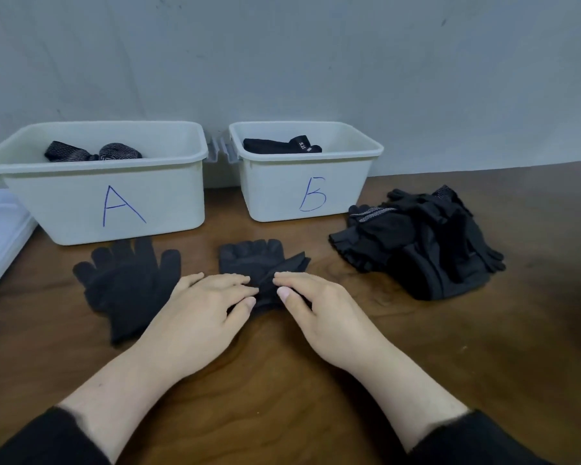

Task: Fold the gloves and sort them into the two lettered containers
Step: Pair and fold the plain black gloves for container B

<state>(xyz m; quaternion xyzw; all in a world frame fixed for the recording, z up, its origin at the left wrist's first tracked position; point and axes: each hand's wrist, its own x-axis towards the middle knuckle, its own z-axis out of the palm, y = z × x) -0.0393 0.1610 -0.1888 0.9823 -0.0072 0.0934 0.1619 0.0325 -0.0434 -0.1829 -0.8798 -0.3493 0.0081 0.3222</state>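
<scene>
Head cam: both hands are working the fingerless glove (249,258) lying mid-table in front of bin B (307,193), left hand (202,310) and right hand (316,307) each pinching its bunched cuff end with curled fingertips, so I'd say we're mid-fold. Next it probably needs that cuff folded over the palm, then dropped in bin A (114,196) or B, while the full-finger glove (128,280) and the pile (420,243) wait.

A black fingerless glove (254,260) is laid flat at mid-worktop, its lower part bunched. A black full-fingered glove (128,283) is spread to its left, fingers toward container A (114,199), in which patterned dark gloves (91,152) are seen. A black folded glove (279,146) is held in container B (311,193). A heap of black gloves (420,243) is piled on the right.
</scene>
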